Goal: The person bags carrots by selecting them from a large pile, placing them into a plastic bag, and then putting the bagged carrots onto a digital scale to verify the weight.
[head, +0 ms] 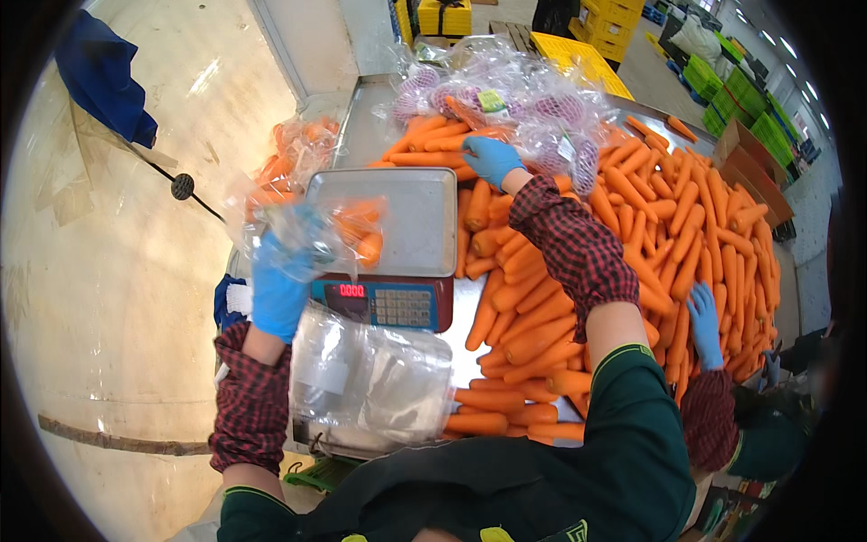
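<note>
My left hand [279, 288], in a blue glove, grips a clear plastic bag [362, 227] with carrots in it. The bag hangs over the left edge of the steel pan [420, 223] of a digital scale [406, 305]; whether it touches the pan is unclear. Beyond the scale's far right corner, my right hand [493, 159], also gloved in blue, is at the carrots [433, 142] with its fingertips down. The glove hides whether a carrot is in its fingers. A large heap of loose carrots [542, 298] spreads under and beside my right forearm.
Flat clear plastic bags [372, 379] lie in front of the scale. Bagged carrots [298, 152] sit at the back left. Netted purple produce [555, 108] in clear bags lies at the back. A co-worker's gloved hand [706, 328] rests on the heap at right, near a cardboard box [752, 162].
</note>
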The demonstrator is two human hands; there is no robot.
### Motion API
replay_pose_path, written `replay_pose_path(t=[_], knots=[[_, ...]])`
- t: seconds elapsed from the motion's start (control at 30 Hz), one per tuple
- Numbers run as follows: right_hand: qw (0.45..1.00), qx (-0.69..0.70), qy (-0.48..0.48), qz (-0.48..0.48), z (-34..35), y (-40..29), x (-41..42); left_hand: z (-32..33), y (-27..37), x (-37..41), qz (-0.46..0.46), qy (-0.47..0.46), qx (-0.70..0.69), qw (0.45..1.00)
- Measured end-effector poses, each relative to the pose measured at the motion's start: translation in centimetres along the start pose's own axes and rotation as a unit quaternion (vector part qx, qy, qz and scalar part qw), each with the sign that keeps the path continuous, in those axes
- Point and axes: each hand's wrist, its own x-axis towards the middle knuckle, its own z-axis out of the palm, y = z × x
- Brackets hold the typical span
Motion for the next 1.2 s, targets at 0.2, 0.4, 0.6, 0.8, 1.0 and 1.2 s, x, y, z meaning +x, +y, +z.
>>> replay_pose_path(t=[0.2,0.4,0.6,0.8,1.0,1.2], knots=[[0.988,-0.141,-0.061,0.014,5.7,2.9,4.5,4.3,-13.6,-3.5,-0.124,-0.03,-0.15,0.98],[0.994,0.076,0.009,0.08,2.5,8.1,4.1,2.3,-9.8,-2.4,-0.037,-0.269,-0.01,0.962],[0.767,0.561,0.273,0.152,-0.7,5.3,6.7,-2.9,-8.6,8.3,-0.115,-0.219,-0.194,0.949],[0.727,0.64,0.111,0.224,-2.3,5.1,9.2,10.6,-17.1,19.9,0.03,-0.237,0.019,0.971],[0.743,0.622,0.04,0.245,-4.0,4.9,1.0,28.8,-20.1,25.5,0.119,-0.229,0.234,0.937],[0.582,0.757,0.008,0.297,-6.5,0.0,-8.5,29.8,-18.5,26.3,0.033,-0.298,0.268,0.916]])
